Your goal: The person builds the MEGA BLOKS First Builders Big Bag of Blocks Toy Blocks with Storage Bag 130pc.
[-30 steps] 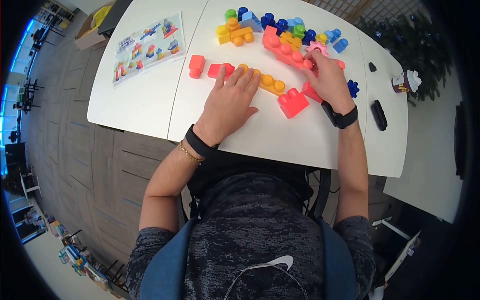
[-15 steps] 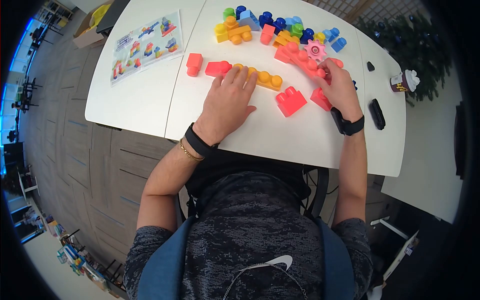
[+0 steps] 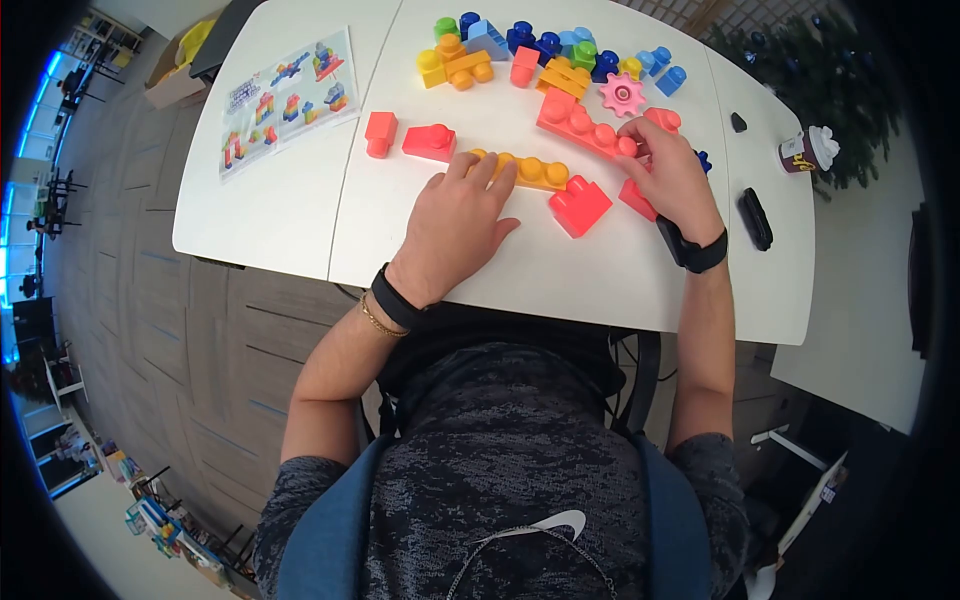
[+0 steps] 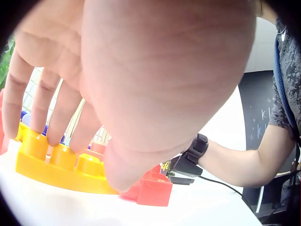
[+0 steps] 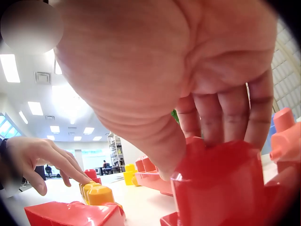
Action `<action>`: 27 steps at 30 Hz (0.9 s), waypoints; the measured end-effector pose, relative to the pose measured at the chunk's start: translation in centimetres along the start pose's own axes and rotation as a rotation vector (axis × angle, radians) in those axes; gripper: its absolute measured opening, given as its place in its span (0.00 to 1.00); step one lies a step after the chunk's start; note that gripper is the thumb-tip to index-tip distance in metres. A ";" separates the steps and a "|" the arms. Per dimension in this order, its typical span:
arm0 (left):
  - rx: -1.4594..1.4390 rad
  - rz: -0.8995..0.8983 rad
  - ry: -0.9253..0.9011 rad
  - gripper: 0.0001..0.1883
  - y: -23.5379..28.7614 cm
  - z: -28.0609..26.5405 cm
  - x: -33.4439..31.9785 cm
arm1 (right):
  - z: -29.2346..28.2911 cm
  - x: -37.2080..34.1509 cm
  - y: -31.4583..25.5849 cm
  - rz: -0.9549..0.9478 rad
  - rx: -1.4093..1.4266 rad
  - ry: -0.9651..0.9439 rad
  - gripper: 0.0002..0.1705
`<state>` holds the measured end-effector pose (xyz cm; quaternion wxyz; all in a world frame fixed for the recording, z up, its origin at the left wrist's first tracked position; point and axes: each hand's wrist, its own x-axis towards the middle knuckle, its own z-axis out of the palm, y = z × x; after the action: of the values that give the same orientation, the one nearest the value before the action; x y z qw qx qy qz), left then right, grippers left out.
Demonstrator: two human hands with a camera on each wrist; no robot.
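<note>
My left hand point(image 3: 452, 228) rests with its fingertips on a long yellow toy building brick point(image 3: 535, 173), fingers fairly straight in the left wrist view. The yellow brick's right end lies close against a red two-stud brick point(image 3: 580, 210). Left of that hand is a red sloped brick point(image 3: 430, 143), with a small red brick point(image 3: 380, 134) farther left. My right hand point(image 3: 678, 182) pinches the near end of a long coral-red brick point(image 3: 570, 122) between thumb and fingers. Another red brick point(image 3: 636, 200) sits partly hidden under this hand, looming large in the right wrist view.
Yellow bricks point(image 3: 455, 68), blue bricks point(image 3: 520, 37) and a pink gear point(image 3: 623, 94) lie across the back. A picture sheet point(image 3: 290, 100) lies at left. A black case point(image 3: 756, 219) and a lidded cup point(image 3: 808, 150) stand near the right edge.
The long coral-red brick has moved nearer to me with my right hand, away from the small red brick behind it. My left hand has shifted the yellow brick nearer, away from the sloped brick.
</note>
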<state>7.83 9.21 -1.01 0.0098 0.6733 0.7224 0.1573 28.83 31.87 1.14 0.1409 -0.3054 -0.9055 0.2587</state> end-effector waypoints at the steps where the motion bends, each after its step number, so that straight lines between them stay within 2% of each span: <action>1: 0.003 0.001 0.001 0.35 0.0 0.1 0.0 | 0.2 0.2 0.0 0.015 -0.025 -0.005 0.15; 13: -0.043 -0.041 0.005 0.33 0.4 0.4 0.0 | 1.4 1.2 0.0 -0.005 -0.098 0.011 0.14; 15: 0.009 0.013 0.164 0.32 0.4 0.9 -0.1 | 1.2 0.9 -0.1 0.030 -0.137 0.020 0.13; 19: 0.039 -0.077 0.113 0.35 0.1 0.6 1.1 | -0.2 -0.8 0.4 0.130 -0.216 -0.007 0.13; 21: 0.040 -0.160 0.022 0.36 -0.1 0.5 2.0 | -1.1 -1.8 0.8 0.115 -0.235 -0.017 0.13; 23: 0.063 -0.161 0.015 0.36 -0.6 0.8 3.1 | -2.0 -2.5 0.6 0.171 -0.284 -0.080 0.13; 25: 0.088 -0.159 0.010 0.37 -1.1 1.1 3.9 | -2.4 -3.2 0.4 0.159 -0.253 -0.102 0.13; 27: 0.080 -0.103 0.039 0.38 -1.5 1.5 4.6 | -2.3 -3.7 0.6 0.030 -0.180 -0.086 0.12</action>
<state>6.31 13.97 -1.87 -0.0229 0.6318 0.7619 0.1405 32.92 30.80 2.37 0.0701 -0.3191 -0.9255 0.1915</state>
